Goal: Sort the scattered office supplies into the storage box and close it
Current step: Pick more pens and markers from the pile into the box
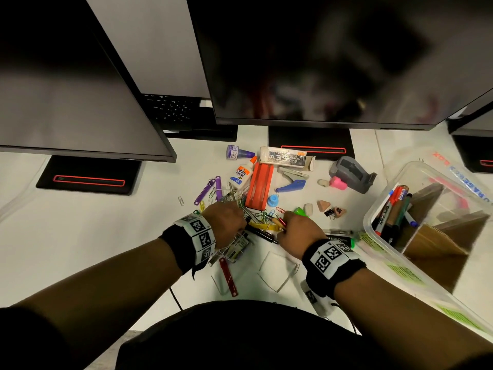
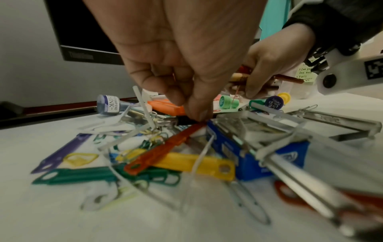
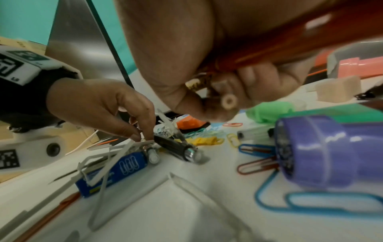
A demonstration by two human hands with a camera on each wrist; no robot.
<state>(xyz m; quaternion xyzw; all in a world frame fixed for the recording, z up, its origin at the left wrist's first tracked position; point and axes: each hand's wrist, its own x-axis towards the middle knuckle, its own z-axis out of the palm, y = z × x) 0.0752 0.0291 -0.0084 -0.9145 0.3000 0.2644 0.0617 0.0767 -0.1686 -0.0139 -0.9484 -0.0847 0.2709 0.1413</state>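
Loose supplies lie heaped mid-desk. My left hand (image 1: 244, 221) reaches into the heap, and its fingertips (image 2: 196, 117) pinch the end of a black pen (image 3: 176, 145) lying on the desk. Beside it, my right hand (image 1: 284, 222) is curled round a bundle of red pens (image 2: 288, 79), their ends sticking out of the fist (image 3: 228, 101). The clear storage box (image 1: 367, 222) stands open at the right, with cardboard dividers and several markers (image 1: 392, 212) inside. Coloured paper clips (image 3: 254, 165), plastic fastener strips (image 2: 161, 150) and a blue clip box (image 2: 259, 155) surround the hands.
Behind the heap lie a glue bottle (image 1: 244, 173), a purple ink bottle (image 1: 238, 152), a staples box (image 1: 286, 157), an orange case (image 1: 260, 188), a staple remover (image 1: 292, 180) and a grey tape dispenser (image 1: 352, 174). Monitors (image 1: 320, 62) overhang the back of the desk.
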